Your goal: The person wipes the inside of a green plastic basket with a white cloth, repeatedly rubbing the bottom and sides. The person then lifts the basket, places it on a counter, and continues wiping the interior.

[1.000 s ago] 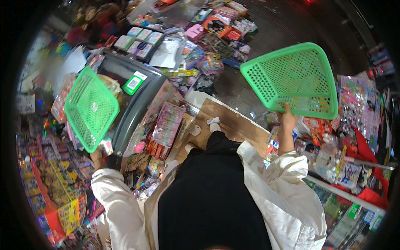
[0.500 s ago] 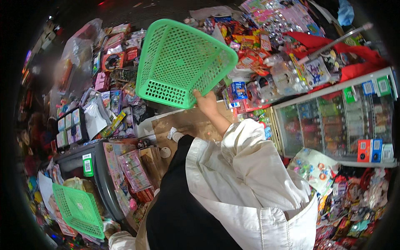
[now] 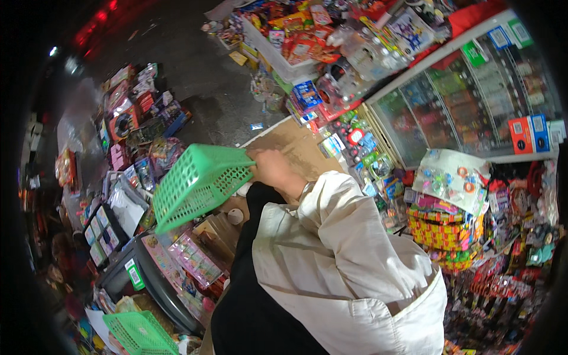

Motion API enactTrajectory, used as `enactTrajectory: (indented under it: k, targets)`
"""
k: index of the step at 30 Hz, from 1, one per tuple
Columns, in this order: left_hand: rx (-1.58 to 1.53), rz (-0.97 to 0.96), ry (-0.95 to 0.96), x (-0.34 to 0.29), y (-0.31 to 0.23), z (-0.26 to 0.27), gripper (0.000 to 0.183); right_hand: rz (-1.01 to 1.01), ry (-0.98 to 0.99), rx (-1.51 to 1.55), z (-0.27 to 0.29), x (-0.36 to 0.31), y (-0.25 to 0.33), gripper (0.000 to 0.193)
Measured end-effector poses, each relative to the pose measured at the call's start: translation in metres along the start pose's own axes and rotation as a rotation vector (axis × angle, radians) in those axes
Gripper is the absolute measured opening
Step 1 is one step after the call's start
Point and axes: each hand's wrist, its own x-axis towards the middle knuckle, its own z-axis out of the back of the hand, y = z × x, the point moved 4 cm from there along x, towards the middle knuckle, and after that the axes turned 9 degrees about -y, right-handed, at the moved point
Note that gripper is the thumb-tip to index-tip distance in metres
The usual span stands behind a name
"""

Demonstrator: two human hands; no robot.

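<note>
My right hand (image 3: 276, 170) is closed round the rim of a green perforated plastic basket (image 3: 198, 177), which hangs tilted in front of me over the goods on the left. At the lower left, my left hand (image 3: 188, 344) is partly visible at the edge of a second green plastic basket (image 3: 141, 331) and appears to grip its rim. Cardboard (image 3: 290, 139) covers the floor beyond my right hand. Close to the first basket lie pink boxed packages (image 3: 197, 260).
A glass-front drinks fridge (image 3: 467, 89) stands at the right. Beside it is a red-and-yellow stack of packs (image 3: 444, 231). A white tray (image 3: 260, 41) of snack packets lies far ahead. Dark floor (image 3: 195, 65) stretches beyond the cardboard, and a grey bin-like case (image 3: 163, 278) stands lower left.
My right hand has brought its basket down, nearer and to the left, turning it more edge-on. The view has swung to the right. The second basket appears lower in the picture.
</note>
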Motion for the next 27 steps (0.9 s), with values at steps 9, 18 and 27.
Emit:
enactTrajectory:
  k: [9,18,27]
  targets:
    - [0.063,-0.092,0.071,0.001,-0.047,-0.031,0.018,0.124,-0.189,0.131,-0.024,-0.04,-0.021,0.007]
    - [0.087,-0.11,0.066,0.0,-0.063,-0.024,0.019,0.109,-0.068,0.11,-0.047,-0.038,-0.024,0.016]
    - [0.097,-0.08,0.043,-0.005,-0.054,-0.012,0.02,0.082,-0.036,0.1,-0.058,-0.027,-0.023,0.013]
